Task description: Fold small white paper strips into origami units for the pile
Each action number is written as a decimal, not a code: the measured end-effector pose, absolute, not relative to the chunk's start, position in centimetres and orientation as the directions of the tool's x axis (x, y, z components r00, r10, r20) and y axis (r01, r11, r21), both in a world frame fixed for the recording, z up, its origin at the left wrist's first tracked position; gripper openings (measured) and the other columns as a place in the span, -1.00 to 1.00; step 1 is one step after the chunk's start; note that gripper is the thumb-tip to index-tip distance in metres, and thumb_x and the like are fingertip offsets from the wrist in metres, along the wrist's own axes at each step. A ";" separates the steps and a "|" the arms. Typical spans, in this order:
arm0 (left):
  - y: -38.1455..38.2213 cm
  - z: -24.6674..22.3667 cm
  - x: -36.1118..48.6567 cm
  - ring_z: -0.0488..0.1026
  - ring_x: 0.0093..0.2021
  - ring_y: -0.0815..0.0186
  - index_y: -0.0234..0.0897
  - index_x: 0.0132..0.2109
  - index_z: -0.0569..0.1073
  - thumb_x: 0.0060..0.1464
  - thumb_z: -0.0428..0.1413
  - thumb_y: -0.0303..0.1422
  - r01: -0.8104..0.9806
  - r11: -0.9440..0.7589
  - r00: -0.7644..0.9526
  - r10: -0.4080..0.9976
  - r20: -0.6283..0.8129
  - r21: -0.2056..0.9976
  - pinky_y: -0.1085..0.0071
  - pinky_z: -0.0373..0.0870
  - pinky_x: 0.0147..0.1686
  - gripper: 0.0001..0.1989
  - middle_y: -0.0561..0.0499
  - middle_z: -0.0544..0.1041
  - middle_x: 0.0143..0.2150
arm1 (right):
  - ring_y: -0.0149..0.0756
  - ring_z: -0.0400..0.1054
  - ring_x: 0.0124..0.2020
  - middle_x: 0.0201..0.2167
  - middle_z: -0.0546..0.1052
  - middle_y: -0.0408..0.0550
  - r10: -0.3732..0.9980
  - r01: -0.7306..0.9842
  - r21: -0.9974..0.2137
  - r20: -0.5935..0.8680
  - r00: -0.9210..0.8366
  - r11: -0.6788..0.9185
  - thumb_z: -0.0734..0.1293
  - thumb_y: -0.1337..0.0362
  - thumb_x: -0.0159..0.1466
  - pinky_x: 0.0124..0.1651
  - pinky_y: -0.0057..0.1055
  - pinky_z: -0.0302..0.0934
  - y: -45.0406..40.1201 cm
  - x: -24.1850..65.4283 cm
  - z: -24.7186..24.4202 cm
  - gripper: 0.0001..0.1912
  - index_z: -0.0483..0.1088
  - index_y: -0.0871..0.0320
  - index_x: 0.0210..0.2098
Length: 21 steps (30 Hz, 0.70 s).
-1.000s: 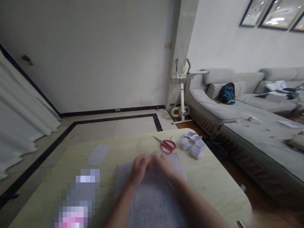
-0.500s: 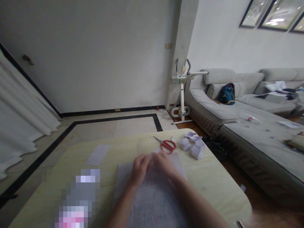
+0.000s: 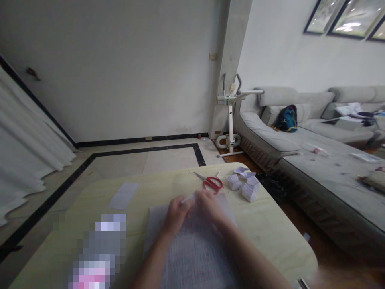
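Side by side over the far part of a large written-on sheet (image 3: 195, 249), my two hands pinch a small piece of white paper (image 3: 187, 198). My left hand (image 3: 177, 214) has its fingers closed on the paper's left end. Closed on its right end is my right hand (image 3: 209, 206), whose fingers partly hide it. Red-handled scissors (image 3: 213, 184) lie just beyond my right hand. Several folded paper pieces (image 3: 249, 186) sit to their right. A flat white paper strip (image 3: 124, 195) rests on the table's left side.
The pale wooden table (image 3: 276, 233) has rounded corners. A pixelated object (image 3: 102, 245) is at its left. Beyond the right edge are a black bag (image 3: 273, 186) and a grey sofa (image 3: 331, 172) with a blue backpack (image 3: 288, 118). A white exercise machine (image 3: 230, 120) stands behind.
My left hand has turned slightly and lowered a little, and the small white paper shows more clearly between my hands. The scissors and folded pieces have stayed in place.
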<state>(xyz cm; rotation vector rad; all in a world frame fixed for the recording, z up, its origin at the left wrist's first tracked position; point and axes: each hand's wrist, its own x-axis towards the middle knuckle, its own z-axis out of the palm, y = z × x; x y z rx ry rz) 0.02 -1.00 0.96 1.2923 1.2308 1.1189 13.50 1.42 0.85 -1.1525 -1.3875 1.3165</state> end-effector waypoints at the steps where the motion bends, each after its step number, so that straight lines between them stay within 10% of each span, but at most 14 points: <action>1: -0.9 0.9 0.0 0.19 -0.62 0.44 -0.29 -0.56 0.27 0.00 0.04 -0.25 0.081 0.004 0.051 0.999 -0.009 0.997 0.55 0.12 -0.60 -0.73 0.15 0.24 -0.66 | -0.44 0.01 -0.63 -0.69 0.15 -0.23 0.982 0.051 -0.999 0.008 -0.189 0.018 0.14 0.17 0.17 -0.58 -0.49 -0.10 1.4 13.5 0.9 -0.68 0.14 0.13 -0.67; 21: -0.5 0.5 0.2 0.27 -0.62 0.42 -0.34 -0.49 0.45 -0.04 0.10 -0.08 0.057 0.005 -0.118 0.993 0.001 0.998 0.53 0.16 -0.60 -0.63 0.10 0.37 -0.63 | -0.39 0.14 -0.56 -0.64 0.26 -0.18 0.991 0.140 -0.981 0.134 0.001 0.133 0.22 0.03 0.20 -0.50 -0.46 0.03 1.8 13.9 0.6 -0.64 0.22 0.13 -0.60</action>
